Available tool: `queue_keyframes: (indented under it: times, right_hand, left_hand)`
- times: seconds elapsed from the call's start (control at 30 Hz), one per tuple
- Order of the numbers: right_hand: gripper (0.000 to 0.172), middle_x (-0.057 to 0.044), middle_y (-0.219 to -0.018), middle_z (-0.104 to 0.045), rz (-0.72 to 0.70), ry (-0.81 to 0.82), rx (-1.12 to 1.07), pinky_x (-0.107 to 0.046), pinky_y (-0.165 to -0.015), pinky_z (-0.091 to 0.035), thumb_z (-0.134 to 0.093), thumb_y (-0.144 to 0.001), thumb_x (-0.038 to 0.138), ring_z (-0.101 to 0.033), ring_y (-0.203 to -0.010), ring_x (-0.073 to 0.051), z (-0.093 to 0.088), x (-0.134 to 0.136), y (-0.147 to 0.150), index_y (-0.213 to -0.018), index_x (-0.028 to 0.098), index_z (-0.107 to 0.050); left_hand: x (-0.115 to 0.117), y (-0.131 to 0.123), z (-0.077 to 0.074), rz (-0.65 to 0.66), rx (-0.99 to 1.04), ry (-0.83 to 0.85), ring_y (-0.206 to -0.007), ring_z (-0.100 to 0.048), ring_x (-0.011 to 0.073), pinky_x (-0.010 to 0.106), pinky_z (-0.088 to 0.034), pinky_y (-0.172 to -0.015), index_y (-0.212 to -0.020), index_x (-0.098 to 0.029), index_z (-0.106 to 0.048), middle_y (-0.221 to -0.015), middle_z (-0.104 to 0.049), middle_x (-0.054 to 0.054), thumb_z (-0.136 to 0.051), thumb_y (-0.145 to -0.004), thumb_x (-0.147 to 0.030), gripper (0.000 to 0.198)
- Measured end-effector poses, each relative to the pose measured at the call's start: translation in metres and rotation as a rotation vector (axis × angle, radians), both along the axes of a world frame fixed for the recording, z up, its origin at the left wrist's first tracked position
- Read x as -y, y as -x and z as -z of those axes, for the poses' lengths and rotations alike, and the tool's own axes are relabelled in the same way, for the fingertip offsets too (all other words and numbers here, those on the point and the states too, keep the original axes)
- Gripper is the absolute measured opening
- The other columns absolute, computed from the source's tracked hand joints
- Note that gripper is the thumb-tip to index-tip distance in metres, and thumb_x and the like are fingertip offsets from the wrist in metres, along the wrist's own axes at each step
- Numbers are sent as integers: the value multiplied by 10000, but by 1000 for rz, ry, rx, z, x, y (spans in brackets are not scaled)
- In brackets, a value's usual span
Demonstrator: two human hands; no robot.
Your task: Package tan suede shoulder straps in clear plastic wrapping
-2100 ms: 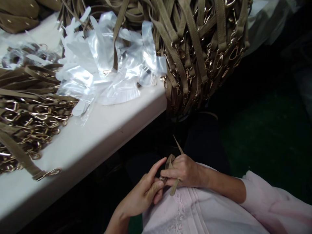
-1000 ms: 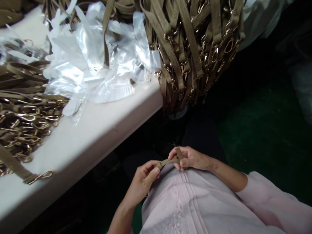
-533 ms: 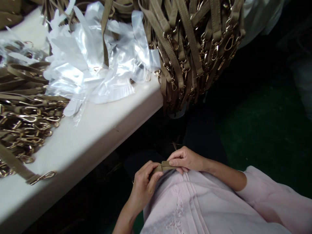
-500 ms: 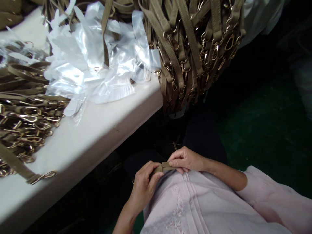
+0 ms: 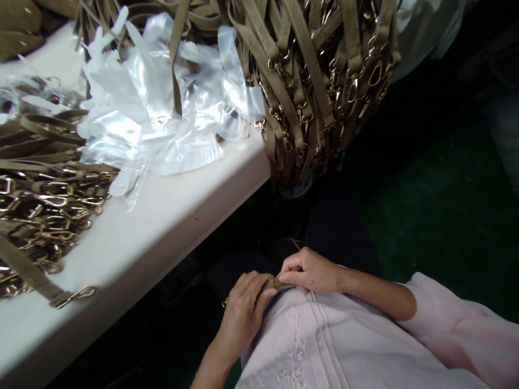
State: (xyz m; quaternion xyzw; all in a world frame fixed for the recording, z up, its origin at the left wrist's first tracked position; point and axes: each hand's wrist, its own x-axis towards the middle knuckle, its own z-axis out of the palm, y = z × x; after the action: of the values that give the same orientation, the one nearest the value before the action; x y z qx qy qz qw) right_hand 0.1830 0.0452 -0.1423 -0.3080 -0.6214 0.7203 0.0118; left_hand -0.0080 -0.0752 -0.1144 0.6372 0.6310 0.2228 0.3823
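At the frame's lower centre, the left hand (image 5: 242, 309) and right hand (image 5: 312, 272) are clamping thumb and fingers on a tan strap (image 5: 279, 283), holding it before a pink shirt (image 5: 320, 335). Plastic pieces (image 5: 148, 92), too glaring to read, are lying on a white table (image 5: 174, 208), upper left; hanging straps (image 5: 311, 65) are crowding the upper centre.

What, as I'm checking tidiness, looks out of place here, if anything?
At left, one strap juts past its pile toward the table edge, clasp outermost; another strap strays across the plastic pieces instead of lying bunched.
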Motion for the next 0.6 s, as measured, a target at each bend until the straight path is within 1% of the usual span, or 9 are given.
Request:
queue_keyframes:
  times: [0.07, 0.17, 0.27, 0.33, 0.43, 0.53, 0.6]
  right_hand:
    - [256, 43, -465, -545, 11, 71, -8, -170, -437, -338, -622, -854, 355, -477, -411, -76, 2, 3, 0, -780, 125, -705]
    - [285, 51, -457, -528, -23, 196, -50, -168, -424, -308, -634, -843, 395, -449, -399, -69, 5, 5, -2, -798, 120, -695]
    - [258, 55, -466, -518, -85, 200, -53, -170, -440, -300, -633, -842, 366, -439, -420, -65, 4, 4, -5, -787, 120, -689]
    - [228, 55, -486, -522, -133, 181, -26, -172, -453, -308, -633, -840, 340, -433, -445, -66, 0, 3, -5, -786, 124, -684]
    - [194, 60, -501, -528, -218, 146, 18, -176, -475, -328, -628, -844, 319, -441, -465, -70, -6, -1, -3, -796, 135, -667]
    - [156, 72, -453, -499, -293, 70, 29, -173, -499, -336, -592, -867, 274, -457, -454, -73, -8, -4, 1, -799, 144, -648]
    - [132, 77, -432, -474, -305, 40, 40, -163, -486, -314, -580, -865, 238, -463, -443, -72, -7, -4, 5, -789, 145, -636]
  left_hand:
    - [-1, 3, -3, 24, 32, 17, -823, -577, 186, 323, -435, -775, -1090, -197, -636, -928, -661, 59, -522, -968, -296, 194]
    - [-2, 6, -9, 68, 96, 97, -787, -575, 170, 293, -441, -726, -1046, -197, -662, -871, -654, 46, -538, -961, -316, 193]
    - [0, 4, -11, 143, 68, 111, -772, -564, 170, 292, -445, -710, -1040, -193, -672, -855, -644, 52, -540, -959, -328, 206]
    - [6, 0, -7, 189, -3, 59, -786, -553, 183, 312, -455, -724, -1083, -182, -654, -867, -634, 66, -522, -967, -300, 212]
    - [20, -7, 5, 221, -115, -87, -776, -538, 193, 334, -472, -719, -1133, -151, -615, -852, -608, 76, -513, -968, -254, 220]
    - [31, -13, 18, 173, -184, -267, -730, -522, 189, 333, -471, -673, -1133, -120, -583, -814, -591, 75, -546, -950, -240, 222]
    - [33, -16, 21, 122, -206, -358, -716, -521, 187, 329, -464, -651, -1108, -124, -575, -800, -595, 73, -571, -937, -234, 203]
